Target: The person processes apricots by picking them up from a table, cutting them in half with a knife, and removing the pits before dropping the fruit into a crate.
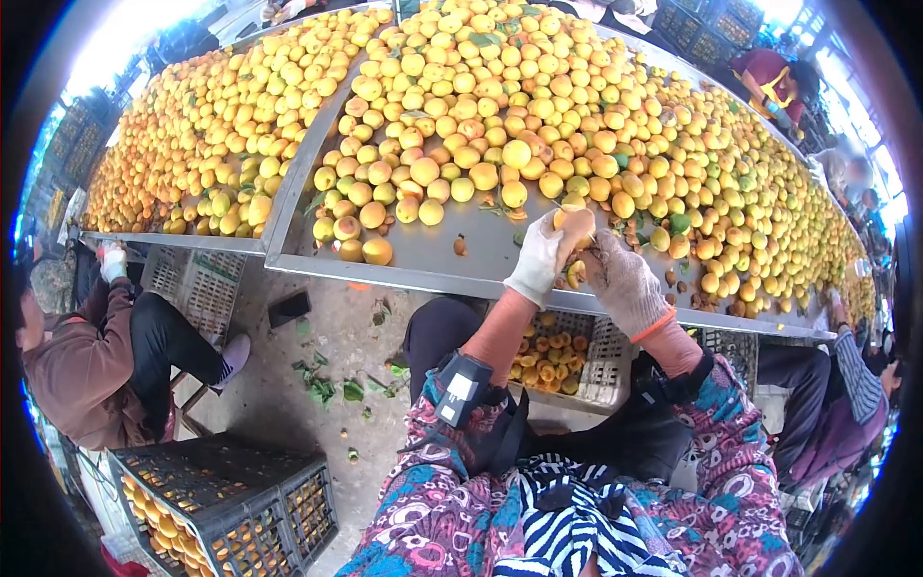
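Over the near edge of the metal table, my left hand [538,258], in a white glove, is closed on an apricot [575,223] with orange-yellow skin. Close beside it on the right is my right hand [623,281], in a dirtier glove with an orange band at the wrist. Its fingers are curled against the fruit, and whatever they hold is hidden. Below both hands, a light plastic crate [608,358] contains apricot halves [553,361]. Many whole apricots [484,176] lie on the table [418,252] just beyond my hands.
A raised metal divider [310,159] separates another fruit-covered section at left. A black crate [240,500] of apricots stands on the floor at lower left, near scattered leaves [332,385]. Co-workers sit on both sides, one in a brown top [87,385] at left.
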`<state>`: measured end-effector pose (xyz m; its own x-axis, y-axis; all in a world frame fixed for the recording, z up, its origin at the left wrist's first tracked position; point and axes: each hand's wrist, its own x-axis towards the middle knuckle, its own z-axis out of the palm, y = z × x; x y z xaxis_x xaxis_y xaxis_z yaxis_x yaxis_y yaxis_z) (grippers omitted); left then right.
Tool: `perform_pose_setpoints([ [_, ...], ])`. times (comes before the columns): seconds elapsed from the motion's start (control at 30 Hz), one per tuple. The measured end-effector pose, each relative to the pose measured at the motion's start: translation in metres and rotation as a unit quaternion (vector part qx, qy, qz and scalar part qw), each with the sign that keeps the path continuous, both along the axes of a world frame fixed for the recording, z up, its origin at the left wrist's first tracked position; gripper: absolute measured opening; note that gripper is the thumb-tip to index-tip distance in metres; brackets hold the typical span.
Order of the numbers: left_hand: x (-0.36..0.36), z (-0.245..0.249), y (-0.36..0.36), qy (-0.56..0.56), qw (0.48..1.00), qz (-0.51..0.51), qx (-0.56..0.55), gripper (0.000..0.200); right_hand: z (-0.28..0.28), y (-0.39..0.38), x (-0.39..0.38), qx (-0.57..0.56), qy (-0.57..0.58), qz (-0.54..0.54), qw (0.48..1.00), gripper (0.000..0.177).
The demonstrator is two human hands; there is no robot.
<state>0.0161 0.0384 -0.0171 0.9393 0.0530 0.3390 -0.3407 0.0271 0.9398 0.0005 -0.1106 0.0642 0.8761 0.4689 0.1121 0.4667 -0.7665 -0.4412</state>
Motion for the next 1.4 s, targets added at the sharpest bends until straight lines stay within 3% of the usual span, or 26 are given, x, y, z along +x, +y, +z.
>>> perform_pose_setpoints([
  [0.07, -0.001, -0.002, -0.006, -0.008, 0.994, 0.025, -0.107, 0.036, -0.002, 0.001, 0.001, 0.058, 0.007, 0.041, 0.997, 0.018],
  [0.13, -0.001, -0.004, -0.005, -0.061, 0.993, 0.062, -0.082, 0.044, -0.001, 0.004, -0.001, 0.125, 0.039, 0.071, 0.989, 0.018],
  [0.2, -0.007, 0.005, -0.004, 0.017, 0.980, 0.013, -0.199, 0.047, 0.004, 0.007, -0.004, 0.198, 0.092, 0.089, 0.972, 0.018],
  [0.3, -0.014, 0.022, 0.000, -0.052, 0.985, 0.003, -0.164, 0.046, 0.002, 0.007, -0.008, 0.231, 0.188, 0.063, 0.953, 0.018],
  [0.4, -0.014, 0.020, -0.002, -0.117, 0.975, 0.023, -0.190, 0.044, 0.000, 0.013, -0.017, 0.278, 0.133, 0.083, 0.948, 0.017],
  [0.5, -0.010, 0.008, -0.002, -0.069, 0.984, 0.054, -0.157, 0.044, -0.003, 0.023, -0.023, 0.369, 0.142, 0.046, 0.917, 0.017],
  [0.57, -0.005, 0.001, -0.010, -0.035, 0.962, 0.051, -0.268, 0.043, 0.003, 0.030, -0.019, 0.370, 0.260, 0.003, 0.892, 0.019],
  [0.6, -0.003, -0.001, -0.013, -0.017, 0.946, 0.048, -0.321, 0.043, 0.001, 0.031, -0.014, 0.335, 0.234, 0.014, 0.913, 0.026],
  [0.63, 0.001, -0.004, -0.010, -0.035, 0.956, 0.073, -0.283, 0.038, 0.000, 0.032, -0.009, 0.299, 0.207, 0.023, 0.931, 0.034],
  [0.73, -0.004, 0.015, -0.006, -0.087, 0.966, 0.155, -0.189, 0.033, 0.015, 0.014, -0.002, 0.222, 0.141, 0.017, 0.965, 0.030],
  [0.77, -0.011, 0.023, 0.004, 0.073, 0.960, 0.112, -0.245, 0.033, 0.018, 0.007, -0.002, 0.259, 0.088, -0.022, 0.962, 0.024],
  [0.8, -0.004, 0.023, 0.006, 0.091, 0.927, 0.142, -0.334, 0.034, 0.022, -0.001, 0.001, 0.330, 0.118, -0.060, 0.935, 0.024],
  [0.87, 0.003, 0.022, 0.007, -0.049, 0.943, 0.112, -0.309, 0.036, 0.030, -0.019, 0.005, 0.465, 0.176, -0.144, 0.856, 0.025],
  [0.9, -0.007, 0.038, 0.004, -0.054, 0.968, 0.109, -0.218, 0.035, 0.038, -0.016, 0.007, 0.475, 0.199, -0.121, 0.849, 0.027],
  [0.93, -0.017, 0.054, 0.001, -0.060, 0.985, 0.102, -0.124, 0.035, 0.049, -0.009, 0.006, 0.412, 0.201, -0.117, 0.881, 0.031],
  [1.0, -0.012, 0.041, -0.005, -0.113, 0.980, 0.150, 0.070, 0.040, 0.060, 0.002, 0.013, 0.347, 0.278, -0.133, 0.885, 0.034],
  [1.1, -0.021, 0.050, -0.004, -0.147, 0.949, 0.147, 0.239, 0.050, 0.039, 0.010, 0.016, 0.366, 0.273, -0.077, 0.886, 0.039],
  [1.17, -0.018, 0.046, -0.007, -0.156, 0.948, 0.144, 0.238, 0.046, 0.019, 0.009, 0.021, 0.429, 0.259, -0.034, 0.865, 0.039],
  [1.27, -0.015, 0.045, -0.006, -0.167, 0.956, 0.116, 0.210, 0.038, 0.026, 0.001, 0.018, 0.404, 0.336, -0.087, 0.846, 0.033],
  [1.3, -0.014, 0.046, -0.007, -0.169, 0.961, 0.098, 0.196, 0.035, 0.022, -0.005, 0.020, 0.450, 0.370, -0.089, 0.807, 0.031],
  [1.37, -0.017, 0.043, -0.017, -0.143, 0.986, 0.076, 0.045, 0.031, 0.008, -0.015, 0.026, 0.536, 0.434, -0.089, 0.719, 0.029],
  [1.4, -0.015, 0.040, -0.023, -0.146, 0.985, 0.088, -0.007, 0.025, 0.001, -0.015, 0.026, 0.551, 0.430, -0.082, 0.710, 0.028],
])
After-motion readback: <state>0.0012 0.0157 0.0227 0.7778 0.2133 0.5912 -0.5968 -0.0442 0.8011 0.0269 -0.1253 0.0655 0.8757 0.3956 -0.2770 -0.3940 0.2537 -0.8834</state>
